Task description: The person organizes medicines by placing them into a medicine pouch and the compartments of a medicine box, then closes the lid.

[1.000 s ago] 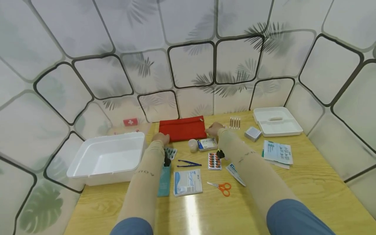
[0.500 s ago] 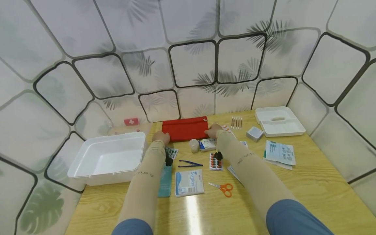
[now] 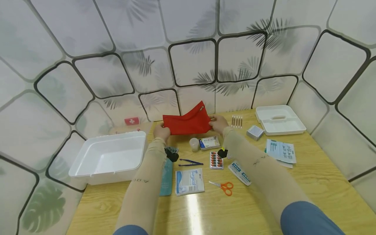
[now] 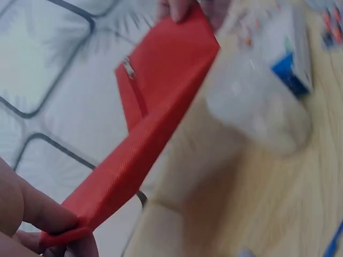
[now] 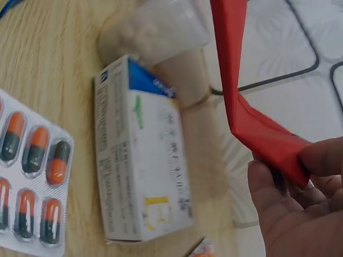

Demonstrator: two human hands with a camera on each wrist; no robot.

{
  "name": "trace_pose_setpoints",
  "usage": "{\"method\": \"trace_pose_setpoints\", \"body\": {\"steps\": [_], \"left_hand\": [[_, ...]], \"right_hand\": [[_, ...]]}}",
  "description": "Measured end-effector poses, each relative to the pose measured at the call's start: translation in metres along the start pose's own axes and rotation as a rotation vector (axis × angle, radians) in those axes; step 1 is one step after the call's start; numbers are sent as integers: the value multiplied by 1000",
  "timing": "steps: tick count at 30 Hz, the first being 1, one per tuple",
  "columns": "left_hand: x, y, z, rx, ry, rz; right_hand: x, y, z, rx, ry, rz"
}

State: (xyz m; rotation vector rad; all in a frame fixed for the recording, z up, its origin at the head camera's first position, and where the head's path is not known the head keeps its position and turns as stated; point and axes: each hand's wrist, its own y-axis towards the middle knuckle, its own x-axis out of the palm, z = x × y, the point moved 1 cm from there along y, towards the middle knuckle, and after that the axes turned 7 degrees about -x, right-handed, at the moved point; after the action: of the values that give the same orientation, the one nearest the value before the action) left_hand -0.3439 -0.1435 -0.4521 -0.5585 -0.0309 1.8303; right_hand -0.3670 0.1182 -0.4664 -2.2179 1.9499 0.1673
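**Red pouch lifted off table, held by both ends, zip still shut**

Left hand (image 3: 162,132) pinches the left end of the red pouch (image 3: 187,123), thumb and fingers closed on the corner; the left wrist view shows the fingertips (image 4: 51,225) clamped on the fabric edge. Right hand (image 3: 218,123) pinches the right end the same way, fingers (image 5: 321,158) curled over the corner. Pouch is off the table (image 3: 293,189), at 12 o'clock of the layout, tilted with its right end higher. Zipper pull (image 4: 128,67) sits at the right end; the zip looks closed, nothing seen inside.

Judged progress: early. Pouch is picked up, not opened, nothing loaded. All supplies lie loose on the table: small cup (image 3: 193,144) and medicine box (image 3: 209,143) just below the pouch at 6 o'clock, capsule blister (image 3: 216,160), tweezers (image 3: 189,162), gauze pack (image 3: 189,181), scissors (image 3: 224,186), teal packet (image 3: 166,178), swabs (image 3: 236,121) at 3 o'clock of the pouch, small grey box (image 3: 254,132), leaflets (image 3: 280,151). White tub (image 3: 85,163) at 9 o'clock holds nothing visible; its lid (image 3: 293,130) lies at 2 o'clock, far right. Left to do, likely: open zip, fill, close.
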Motion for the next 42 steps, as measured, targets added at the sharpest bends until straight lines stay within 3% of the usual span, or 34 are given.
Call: {"method": "trace_pose_setpoints", "body": {"steps": [4, 8, 15, 21, 27, 32, 38, 42], "left_hand": [[0, -16, 9, -11, -282, -47], [0, -34, 14, 39, -432, -95], [-4, -69, 11, 139, -582, -230], [-12, -95, 3, 188, -683, -284], [-22, -113, -11, 203, -661, -276], [-20, -116, -20, 218, -527, -250], [-17, -128, -24, 273, -374, -146], [-18, -139, -21, 309, -363, -98]], "right_hand": [[-13, -10, -9, -1, 166, 20], [-27, -24, -15, -37, 209, 15], [-41, -50, -21, -81, 317, -69], [-46, -74, -23, -50, 408, -116], [-51, -102, -35, -102, 417, -129], [-56, -123, -48, -199, 358, -73], [-57, -147, -60, -354, 246, -99], [-58, -159, -67, -415, 233, -151]]}}
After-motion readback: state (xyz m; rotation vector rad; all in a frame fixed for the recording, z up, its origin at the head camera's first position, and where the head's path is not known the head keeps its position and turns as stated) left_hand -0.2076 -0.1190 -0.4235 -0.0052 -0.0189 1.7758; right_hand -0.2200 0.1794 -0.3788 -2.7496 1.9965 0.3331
